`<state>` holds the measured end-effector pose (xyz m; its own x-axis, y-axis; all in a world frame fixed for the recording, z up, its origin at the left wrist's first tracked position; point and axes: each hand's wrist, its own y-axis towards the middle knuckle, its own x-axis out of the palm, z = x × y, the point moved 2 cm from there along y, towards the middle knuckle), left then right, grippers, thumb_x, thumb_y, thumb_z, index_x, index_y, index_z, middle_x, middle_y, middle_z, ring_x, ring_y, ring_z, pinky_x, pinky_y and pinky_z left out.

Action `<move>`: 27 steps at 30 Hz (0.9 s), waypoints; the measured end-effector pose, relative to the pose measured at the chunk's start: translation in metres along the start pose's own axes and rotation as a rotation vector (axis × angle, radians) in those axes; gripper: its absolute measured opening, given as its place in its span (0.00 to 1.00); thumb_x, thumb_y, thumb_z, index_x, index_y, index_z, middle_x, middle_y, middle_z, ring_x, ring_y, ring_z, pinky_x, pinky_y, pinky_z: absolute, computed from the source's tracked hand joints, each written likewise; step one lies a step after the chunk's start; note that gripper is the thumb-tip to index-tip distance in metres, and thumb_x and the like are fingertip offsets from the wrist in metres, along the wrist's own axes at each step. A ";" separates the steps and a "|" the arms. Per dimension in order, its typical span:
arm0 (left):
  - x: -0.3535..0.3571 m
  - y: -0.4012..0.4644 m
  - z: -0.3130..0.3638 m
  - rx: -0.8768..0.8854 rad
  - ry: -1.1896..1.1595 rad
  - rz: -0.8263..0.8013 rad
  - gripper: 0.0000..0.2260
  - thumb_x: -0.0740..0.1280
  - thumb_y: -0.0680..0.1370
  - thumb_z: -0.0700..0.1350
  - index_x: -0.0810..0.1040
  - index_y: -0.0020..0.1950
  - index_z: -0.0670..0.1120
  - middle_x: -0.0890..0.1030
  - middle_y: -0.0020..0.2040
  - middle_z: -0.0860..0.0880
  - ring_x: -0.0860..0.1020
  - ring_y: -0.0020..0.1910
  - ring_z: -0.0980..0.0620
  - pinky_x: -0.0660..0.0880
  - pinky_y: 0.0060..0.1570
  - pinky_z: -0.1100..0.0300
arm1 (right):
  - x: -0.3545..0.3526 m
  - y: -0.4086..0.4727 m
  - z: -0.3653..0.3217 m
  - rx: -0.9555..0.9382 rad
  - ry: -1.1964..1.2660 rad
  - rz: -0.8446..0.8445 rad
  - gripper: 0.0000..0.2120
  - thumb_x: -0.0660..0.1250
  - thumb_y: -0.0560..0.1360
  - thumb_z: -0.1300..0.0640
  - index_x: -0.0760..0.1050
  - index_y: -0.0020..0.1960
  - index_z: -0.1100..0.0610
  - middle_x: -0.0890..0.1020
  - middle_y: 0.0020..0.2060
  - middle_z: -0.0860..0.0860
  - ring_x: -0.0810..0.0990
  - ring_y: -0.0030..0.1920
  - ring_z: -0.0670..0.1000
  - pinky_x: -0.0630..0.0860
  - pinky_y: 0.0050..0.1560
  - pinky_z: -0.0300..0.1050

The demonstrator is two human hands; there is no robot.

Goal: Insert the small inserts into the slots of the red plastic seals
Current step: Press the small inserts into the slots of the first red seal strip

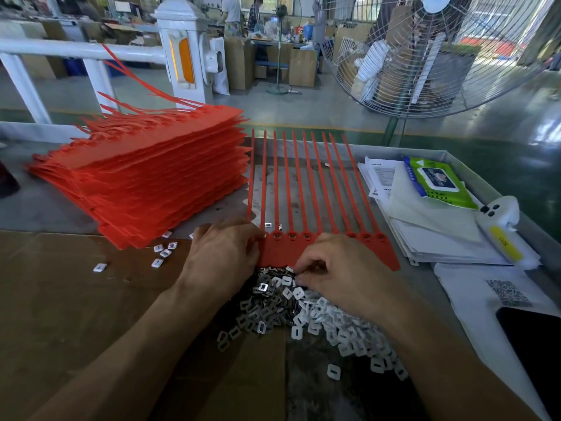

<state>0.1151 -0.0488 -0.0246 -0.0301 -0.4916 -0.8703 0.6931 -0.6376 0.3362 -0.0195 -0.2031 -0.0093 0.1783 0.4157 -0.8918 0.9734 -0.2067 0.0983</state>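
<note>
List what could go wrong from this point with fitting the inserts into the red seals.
1. The left hand covers the leftmost slots of the seal strip, so one there may get skipped.
2. The right hand digs in the insert pile; more may scatter, like the stray inserts.
3. The leaning seal stack might slide.

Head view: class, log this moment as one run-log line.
left hand: holding down strip of red seals | right hand: fingertips picking in insert pile | stack of red seals: waiting at left
</note>
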 end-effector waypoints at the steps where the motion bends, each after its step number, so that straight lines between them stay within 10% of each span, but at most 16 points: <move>1: 0.000 0.001 0.001 0.000 0.008 -0.001 0.12 0.63 0.81 0.49 0.81 0.62 0.58 0.79 0.62 0.60 0.73 0.64 0.57 0.58 0.66 0.54 | 0.000 0.000 -0.001 -0.007 -0.011 0.003 0.07 0.75 0.75 0.45 0.84 0.52 0.44 0.77 0.46 0.39 0.76 0.47 0.39 0.73 0.52 0.40; 8: 0.000 0.001 0.004 0.007 0.046 -0.026 0.12 0.63 0.82 0.51 0.81 0.62 0.59 0.78 0.62 0.60 0.73 0.64 0.56 0.60 0.68 0.52 | -0.002 -0.001 -0.006 -0.043 -0.046 0.078 0.05 0.70 0.80 0.53 0.85 0.49 0.48 0.78 0.42 0.38 0.77 0.43 0.38 0.72 0.45 0.31; 20: -0.011 -0.004 0.023 0.176 -0.242 0.111 0.12 0.69 0.79 0.50 0.81 0.62 0.54 0.79 0.56 0.60 0.76 0.57 0.57 0.71 0.62 0.50 | -0.008 0.003 0.009 0.223 0.580 0.282 0.05 0.68 0.81 0.51 0.82 0.48 0.47 0.85 0.39 0.38 0.82 0.40 0.35 0.73 0.37 0.27; 27: -0.011 -0.010 0.040 0.346 -0.300 0.125 0.09 0.69 0.78 0.49 0.80 0.58 0.55 0.79 0.50 0.62 0.75 0.51 0.64 0.62 0.60 0.68 | -0.007 0.004 0.004 0.221 0.633 0.193 0.07 0.67 0.82 0.53 0.83 0.48 0.45 0.86 0.40 0.39 0.84 0.43 0.37 0.74 0.47 0.39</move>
<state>0.0802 -0.0607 -0.0040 -0.2035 -0.6944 -0.6902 0.4257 -0.6976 0.5763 -0.0173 -0.2099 -0.0047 0.4601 0.7759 -0.4316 0.8759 -0.4763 0.0775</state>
